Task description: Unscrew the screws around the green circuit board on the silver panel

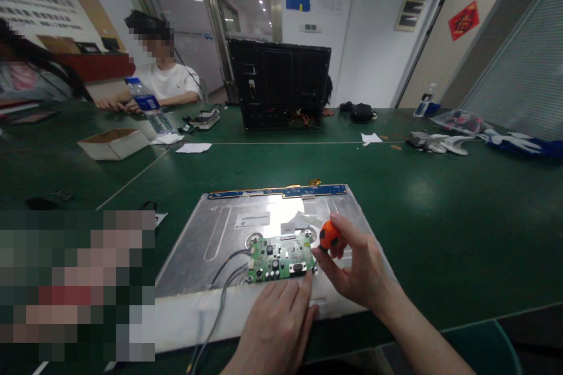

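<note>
A metal display panel lies on the green table, with a blue circuit strip along its far edge. On the panel rests a green circuit board, with grey cables running from its left side. My right hand holds an orange and black screwdriver by its handle, over the board's right edge; the tip is hard to make out. My left hand lies at the board's near edge, its index finger extended to the near right corner and its other fingers close together.
Across the table stands a black monitor housing. At the left are a white box, a water bottle and seated people. White gloves and a plastic bag lie far right. Pixelation covers the lower left.
</note>
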A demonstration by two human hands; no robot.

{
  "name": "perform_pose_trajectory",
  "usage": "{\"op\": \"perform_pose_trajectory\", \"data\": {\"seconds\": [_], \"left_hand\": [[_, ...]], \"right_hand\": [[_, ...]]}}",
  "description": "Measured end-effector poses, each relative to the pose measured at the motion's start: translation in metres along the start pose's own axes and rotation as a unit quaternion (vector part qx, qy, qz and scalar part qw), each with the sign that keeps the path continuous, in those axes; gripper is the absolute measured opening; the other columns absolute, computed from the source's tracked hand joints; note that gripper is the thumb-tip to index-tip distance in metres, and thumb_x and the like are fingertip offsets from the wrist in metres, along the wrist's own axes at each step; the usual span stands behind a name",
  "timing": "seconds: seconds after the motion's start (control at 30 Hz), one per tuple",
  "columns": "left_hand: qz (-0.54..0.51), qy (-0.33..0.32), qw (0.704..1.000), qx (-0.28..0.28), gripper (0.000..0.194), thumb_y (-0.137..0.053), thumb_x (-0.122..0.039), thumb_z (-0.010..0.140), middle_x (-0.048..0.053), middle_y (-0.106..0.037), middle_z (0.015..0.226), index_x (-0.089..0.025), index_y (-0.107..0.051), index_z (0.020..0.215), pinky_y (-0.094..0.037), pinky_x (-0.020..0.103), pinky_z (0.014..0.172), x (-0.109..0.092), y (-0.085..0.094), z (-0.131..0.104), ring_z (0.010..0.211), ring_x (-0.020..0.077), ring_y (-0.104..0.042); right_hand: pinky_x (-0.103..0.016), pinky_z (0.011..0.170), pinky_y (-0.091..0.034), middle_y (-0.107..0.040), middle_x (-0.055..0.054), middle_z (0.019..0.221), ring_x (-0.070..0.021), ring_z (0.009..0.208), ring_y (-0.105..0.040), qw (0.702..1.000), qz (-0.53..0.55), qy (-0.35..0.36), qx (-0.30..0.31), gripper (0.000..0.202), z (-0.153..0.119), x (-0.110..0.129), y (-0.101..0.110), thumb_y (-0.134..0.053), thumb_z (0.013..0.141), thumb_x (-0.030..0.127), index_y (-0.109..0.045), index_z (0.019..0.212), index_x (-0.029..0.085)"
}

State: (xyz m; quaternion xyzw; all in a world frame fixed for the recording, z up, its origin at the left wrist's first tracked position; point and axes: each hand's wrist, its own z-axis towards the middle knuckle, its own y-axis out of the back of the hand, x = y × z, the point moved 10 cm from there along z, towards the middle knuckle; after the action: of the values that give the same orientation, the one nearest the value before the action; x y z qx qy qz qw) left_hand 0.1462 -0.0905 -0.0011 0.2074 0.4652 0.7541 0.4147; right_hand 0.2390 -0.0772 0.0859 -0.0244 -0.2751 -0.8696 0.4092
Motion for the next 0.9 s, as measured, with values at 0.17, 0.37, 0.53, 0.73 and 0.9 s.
{"op": "perform_pose_trajectory", "data": {"seconds": [0.17,0.37,0.53,0.73,0.9], "left_hand": [[-0.003,0.001,1.0,-0.002,0.035,-0.027,-0.02,0.1,0.009,-0.064,0.08,-0.008,-0.057,0.114,-0.052,0.033,0.061,0.0002,0.0019,0.0016,0.069,0.0212,-0.062],[-0.001,-0.002,1.0,0.003,0.037,-0.025,-0.019,0.1,0.009,-0.064,0.079,-0.007,-0.057,0.115,-0.052,0.033,0.059,-0.002,0.0025,0.0025,0.068,0.0209,-0.062],[0.005,0.0,1.0,0.01,0.037,-0.026,-0.02,0.1,0.01,-0.064,0.08,-0.007,-0.056,0.116,-0.052,0.034,0.061,-0.0014,-0.0013,-0.0005,0.069,0.0215,-0.062],[0.007,0.0,1.0,0.006,0.036,-0.027,-0.021,0.1,0.009,-0.064,0.079,-0.008,-0.056,0.117,-0.053,0.034,0.064,-0.0001,-0.0014,-0.0003,0.07,0.0212,-0.063],[0.0,0.003,1.0,0.012,0.034,-0.029,-0.02,0.099,0.009,-0.064,0.08,-0.009,-0.056,0.117,-0.053,0.035,0.066,0.0002,-0.0012,-0.0013,0.072,0.0215,-0.063]], "right_hand": [[-0.024,0.043,-0.046,-0.064,0.0,0.079,-0.0104,0.049,-0.052,1.0,0.011,-0.005,0.006,0.058,-0.001,-0.0014,-0.0006,-0.053,0.089,0.017,-0.028,0.14,0.016],[-0.025,0.044,-0.047,-0.064,-0.002,0.078,-0.0115,0.051,-0.055,1.0,0.018,-0.015,0.01,0.061,-0.0045,-0.0044,-0.0018,-0.051,0.085,0.011,-0.028,0.141,0.014],[-0.023,0.043,-0.046,-0.061,0.001,0.071,-0.0107,0.048,-0.053,1.0,0.002,-0.015,-0.004,0.059,-0.0037,-0.0047,0.0007,-0.053,0.084,0.01,-0.031,0.139,0.014],[-0.022,0.043,-0.047,-0.063,0.0,0.077,-0.0097,0.049,-0.052,1.0,0.001,-0.01,-0.008,0.059,-0.0018,-0.0028,0.0013,-0.053,0.086,0.012,-0.029,0.139,0.016],[-0.022,0.043,-0.047,-0.064,0.001,0.08,-0.0094,0.049,-0.051,1.0,0.003,-0.004,-0.009,0.059,-0.0009,-0.0008,0.0018,-0.054,0.087,0.014,-0.028,0.14,0.019]]}}
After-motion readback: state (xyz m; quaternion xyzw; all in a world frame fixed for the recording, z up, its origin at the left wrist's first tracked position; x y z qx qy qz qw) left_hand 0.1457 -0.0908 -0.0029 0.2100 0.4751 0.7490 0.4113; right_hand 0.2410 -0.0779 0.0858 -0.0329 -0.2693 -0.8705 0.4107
